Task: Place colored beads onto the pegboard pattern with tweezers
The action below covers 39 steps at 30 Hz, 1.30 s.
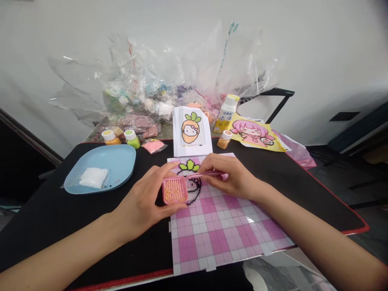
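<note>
My left hand (145, 198) is closed around a small pink ridged tray (175, 190), thumb at its lower edge and fingers at its top. Yellow-orange beads lie in the tray's grooves. Slim pink tweezers (209, 174) are pinched in my right hand (232, 176), their curved tip at the tray's right edge. Both hands are over a pink-and-white checked pegboard (209, 234). On the board, green beads edged in black form leaves (189, 165), above a black bead outline (195, 196) partly hidden by the tray and my hands.
A printed carrot-character pattern (190, 129) stands behind the board. At left, a blue plate (121, 161) bears a white bead packet (93, 178). Bead jars (132, 139) and a pink bead bag (154, 146) are nearby. Right are an orange-bead jar (224, 140) and yellow picture (257, 135); plastic bags (169, 72) pile behind.
</note>
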Each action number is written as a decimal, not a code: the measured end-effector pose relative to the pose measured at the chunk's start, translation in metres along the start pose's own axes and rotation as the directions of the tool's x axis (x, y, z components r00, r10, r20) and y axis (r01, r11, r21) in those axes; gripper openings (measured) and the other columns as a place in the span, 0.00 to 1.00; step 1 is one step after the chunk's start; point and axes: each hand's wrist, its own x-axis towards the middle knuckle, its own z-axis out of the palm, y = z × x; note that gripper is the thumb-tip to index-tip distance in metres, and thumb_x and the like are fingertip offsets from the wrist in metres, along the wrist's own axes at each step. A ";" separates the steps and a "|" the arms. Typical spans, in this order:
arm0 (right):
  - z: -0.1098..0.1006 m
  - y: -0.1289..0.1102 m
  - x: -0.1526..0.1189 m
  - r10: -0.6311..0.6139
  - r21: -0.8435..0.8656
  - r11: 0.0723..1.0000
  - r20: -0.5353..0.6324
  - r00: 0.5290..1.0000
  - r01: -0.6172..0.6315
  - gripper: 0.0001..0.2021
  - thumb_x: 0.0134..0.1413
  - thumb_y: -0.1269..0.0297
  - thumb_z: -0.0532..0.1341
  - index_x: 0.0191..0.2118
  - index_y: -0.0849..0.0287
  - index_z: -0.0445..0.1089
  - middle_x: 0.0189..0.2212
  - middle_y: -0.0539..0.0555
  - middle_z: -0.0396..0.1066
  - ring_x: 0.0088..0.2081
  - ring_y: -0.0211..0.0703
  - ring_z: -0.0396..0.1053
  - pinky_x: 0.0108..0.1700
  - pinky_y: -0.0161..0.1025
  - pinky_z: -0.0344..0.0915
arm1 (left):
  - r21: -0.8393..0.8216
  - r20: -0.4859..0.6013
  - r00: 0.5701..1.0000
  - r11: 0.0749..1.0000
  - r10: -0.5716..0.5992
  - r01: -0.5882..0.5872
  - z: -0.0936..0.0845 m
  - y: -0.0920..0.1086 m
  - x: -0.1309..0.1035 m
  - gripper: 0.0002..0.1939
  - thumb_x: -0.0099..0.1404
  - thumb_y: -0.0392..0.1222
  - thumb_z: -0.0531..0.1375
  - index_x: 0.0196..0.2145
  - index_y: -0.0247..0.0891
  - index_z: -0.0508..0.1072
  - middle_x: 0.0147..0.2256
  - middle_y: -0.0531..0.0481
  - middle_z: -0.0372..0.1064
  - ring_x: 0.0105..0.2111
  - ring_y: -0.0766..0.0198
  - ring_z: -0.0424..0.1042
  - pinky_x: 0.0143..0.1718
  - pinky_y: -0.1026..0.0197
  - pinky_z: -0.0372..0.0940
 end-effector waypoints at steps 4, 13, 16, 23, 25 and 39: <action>-0.005 0.002 -0.001 0.055 -0.003 0.998 -0.005 0.998 -0.055 0.05 0.60 0.66 0.62 0.35 0.62 0.71 0.29 0.52 0.71 0.28 0.33 0.64 0.25 0.31 0.60 | 0.001 0.001 1.000 1.000 -0.010 0.010 0.000 0.001 0.001 0.39 0.61 0.50 0.66 0.63 0.45 0.52 0.44 0.47 0.72 0.42 0.58 0.74 0.45 0.55 0.71; -0.018 0.009 -0.006 0.126 -0.083 0.989 0.028 0.992 -0.123 0.06 0.58 0.64 0.63 0.32 0.61 0.71 0.27 0.51 0.72 0.25 0.33 0.62 0.26 0.32 0.59 | 0.004 -0.002 1.000 1.000 -0.009 0.009 -0.003 0.002 0.001 0.38 0.62 0.50 0.65 0.63 0.46 0.51 0.45 0.46 0.72 0.43 0.55 0.74 0.44 0.51 0.72; -0.021 0.013 -0.008 0.147 -0.098 0.985 0.062 0.987 -0.141 0.07 0.58 0.63 0.64 0.32 0.61 0.71 0.27 0.51 0.72 0.26 0.33 0.64 0.27 0.32 0.60 | 0.000 -0.006 1.000 1.000 -0.022 0.022 -0.002 0.002 0.001 0.38 0.61 0.51 0.65 0.63 0.47 0.52 0.44 0.47 0.72 0.43 0.55 0.75 0.44 0.51 0.72; -0.024 0.017 -0.009 0.163 -0.121 0.981 0.118 0.980 -0.149 0.07 0.56 0.63 0.64 0.31 0.61 0.71 0.26 0.51 0.72 0.25 0.33 0.63 0.26 0.31 0.58 | 0.004 -0.008 1.000 1.000 -0.016 0.016 -0.002 0.001 0.000 0.38 0.61 0.50 0.66 0.63 0.46 0.52 0.44 0.47 0.72 0.42 0.56 0.74 0.44 0.53 0.72; -0.025 0.017 -0.009 0.164 -0.128 0.981 0.121 0.979 -0.148 0.07 0.56 0.64 0.64 0.30 0.61 0.71 0.26 0.51 0.72 0.25 0.33 0.63 0.26 0.32 0.58 | 0.010 -0.003 1.000 1.000 -0.012 0.012 -0.002 0.001 0.000 0.38 0.61 0.50 0.66 0.63 0.46 0.52 0.45 0.47 0.72 0.43 0.56 0.74 0.45 0.53 0.72; -0.024 0.017 -0.009 0.162 -0.141 0.979 0.116 0.980 -0.145 0.07 0.56 0.64 0.64 0.30 0.61 0.71 0.26 0.51 0.71 0.25 0.33 0.62 0.27 0.32 0.58 | 0.018 0.001 1.000 1.000 -0.003 0.003 -0.003 0.001 0.001 0.39 0.61 0.50 0.66 0.63 0.47 0.51 0.45 0.47 0.73 0.42 0.55 0.75 0.44 0.51 0.73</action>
